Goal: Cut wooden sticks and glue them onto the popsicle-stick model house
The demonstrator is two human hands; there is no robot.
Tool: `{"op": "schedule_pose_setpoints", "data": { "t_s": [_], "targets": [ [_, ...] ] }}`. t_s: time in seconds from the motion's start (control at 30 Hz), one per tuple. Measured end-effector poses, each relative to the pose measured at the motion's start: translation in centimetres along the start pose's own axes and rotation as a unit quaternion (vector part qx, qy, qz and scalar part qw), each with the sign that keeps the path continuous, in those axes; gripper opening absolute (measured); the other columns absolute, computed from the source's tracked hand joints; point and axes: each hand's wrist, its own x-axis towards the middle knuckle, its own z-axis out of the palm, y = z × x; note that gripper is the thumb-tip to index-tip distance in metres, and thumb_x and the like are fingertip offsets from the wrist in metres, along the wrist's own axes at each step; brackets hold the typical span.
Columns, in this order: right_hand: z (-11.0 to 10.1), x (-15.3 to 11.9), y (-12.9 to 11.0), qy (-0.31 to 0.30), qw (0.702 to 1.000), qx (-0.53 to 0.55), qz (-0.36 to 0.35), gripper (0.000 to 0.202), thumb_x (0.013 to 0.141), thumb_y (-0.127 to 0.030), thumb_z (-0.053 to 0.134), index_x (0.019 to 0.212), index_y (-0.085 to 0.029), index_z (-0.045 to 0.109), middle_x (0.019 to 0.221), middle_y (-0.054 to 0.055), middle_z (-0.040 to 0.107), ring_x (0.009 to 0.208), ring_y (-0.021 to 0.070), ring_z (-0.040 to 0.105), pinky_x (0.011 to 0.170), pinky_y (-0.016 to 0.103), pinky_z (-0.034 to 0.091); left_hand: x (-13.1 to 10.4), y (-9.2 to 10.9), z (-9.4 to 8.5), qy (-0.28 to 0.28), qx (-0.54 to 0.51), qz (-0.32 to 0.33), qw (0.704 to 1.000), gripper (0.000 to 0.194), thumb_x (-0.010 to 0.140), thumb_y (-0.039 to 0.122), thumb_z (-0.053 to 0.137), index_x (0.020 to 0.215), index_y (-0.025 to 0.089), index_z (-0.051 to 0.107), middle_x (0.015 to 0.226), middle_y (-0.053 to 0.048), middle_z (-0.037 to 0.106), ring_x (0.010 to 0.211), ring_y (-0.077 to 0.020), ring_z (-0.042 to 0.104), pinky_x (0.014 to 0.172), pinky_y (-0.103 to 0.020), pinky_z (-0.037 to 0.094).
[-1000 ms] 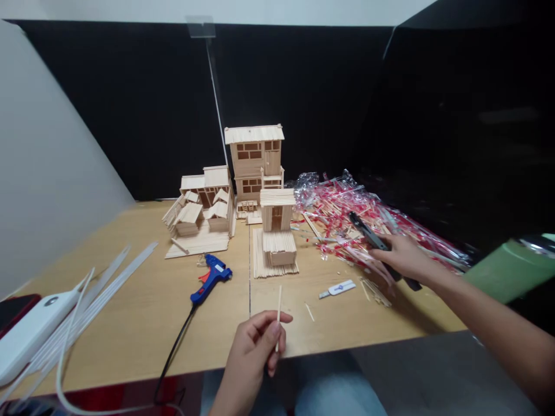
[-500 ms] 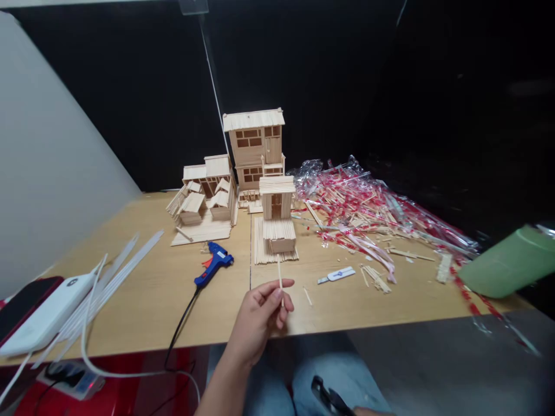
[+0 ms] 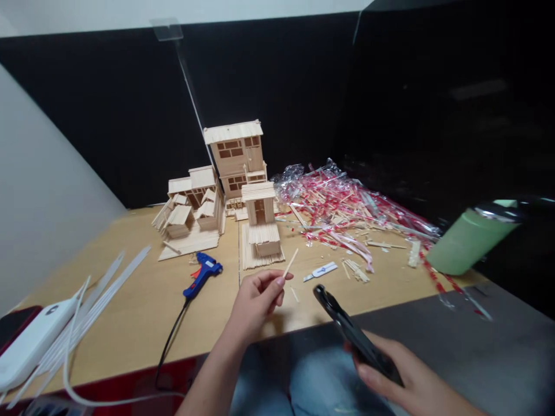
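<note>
My left hand (image 3: 259, 300) pinches a thin wooden stick (image 3: 291, 262) between thumb and fingers, its free end pointing up and to the right. Lower right, my right hand (image 3: 390, 370) is wrapped round a black pliers-like tool (image 3: 347, 326), whose head points up and left, apart from the stick. Just beyond my left hand stands a small stick-built house (image 3: 261, 225) on a slatted base. A white utility knife (image 3: 319, 271) lies to the right of the stick, with a short stick piece (image 3: 295, 294) near it on the table.
A blue glue gun (image 3: 202, 274) lies left of my hand, its cord running off the front edge. Behind are a taller stick house (image 3: 236, 153) and a low stick compound (image 3: 186, 214). Wrapped sticks (image 3: 342, 202) pile up at the right, near a green tumbler (image 3: 470, 240).
My right hand has risen into view from below with the black tool. The stick in my left hand has tilted from upright to the right. The view has shifted slightly.
</note>
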Motion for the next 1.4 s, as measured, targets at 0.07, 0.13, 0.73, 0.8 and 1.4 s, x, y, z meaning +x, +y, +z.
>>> {"op": "schedule_pose_setpoints", "data": {
  "t_s": [0.07,0.13,0.73,0.8,1.4],
  "targets": [
    [-0.9,1.9,-1.9,-0.017,1.000,0.017,-0.017,0.051,0.085,-0.063,0.057,0.110,-0.020,0.068,0.104,0.010,0.070,0.094,0.0293,0.065,0.083,0.041,0.054,0.4,0.8,0.7,-0.008,0.020,0.008,1.000,0.047,0.079,0.050,0.068,0.102,0.008,0.069,0.051,0.005,0.048,0.043,-0.0057,0.034,0.044,-0.019,0.022],
    [-1.4,3.8,-3.2,-0.043,0.998,0.028,-0.035,0.052,0.087,-0.063,0.055,0.107,-0.016,0.065,0.095,0.009,0.068,0.080,0.0240,0.064,0.073,0.035,0.054,0.6,1.3,1.2,0.005,0.057,0.029,0.998,0.045,0.080,0.049,0.066,0.101,0.009,0.069,0.051,0.005,0.048,0.043,-0.0066,0.036,0.045,-0.020,0.025],
    [-2.9,7.3,-6.0,-0.041,0.988,-0.091,-0.121,0.038,0.094,-0.053,0.051,0.089,-0.016,0.061,0.074,0.001,0.060,0.070,0.0174,0.056,0.065,0.027,0.040,2.9,2.1,1.8,-0.021,0.245,0.073,0.967,0.035,0.089,0.039,0.052,0.093,0.010,0.071,0.054,0.002,0.053,0.049,-0.0101,0.043,0.050,-0.021,0.032],
    [-3.1,7.4,-6.2,-0.042,0.986,-0.108,-0.124,0.037,0.094,-0.052,0.050,0.086,-0.016,0.060,0.074,0.001,0.061,0.071,0.0176,0.056,0.066,0.027,0.039,3.0,2.0,1.8,-0.016,0.253,0.080,0.964,0.033,0.089,0.037,0.052,0.092,0.010,0.071,0.054,0.002,0.053,0.050,-0.0108,0.045,0.051,-0.022,0.033],
    [-7.6,13.5,-3.4,0.143,0.905,-0.396,-0.058,0.046,0.093,-0.055,0.049,0.108,-0.015,0.064,0.089,0.013,0.071,0.078,0.0270,0.065,0.064,0.030,0.041,5.4,-1.0,1.2,-0.021,0.146,0.018,0.989,0.027,0.086,0.041,0.056,0.089,0.014,0.061,0.062,0.000,0.061,0.046,-0.0105,0.052,0.047,-0.021,0.035]
  ]
}}
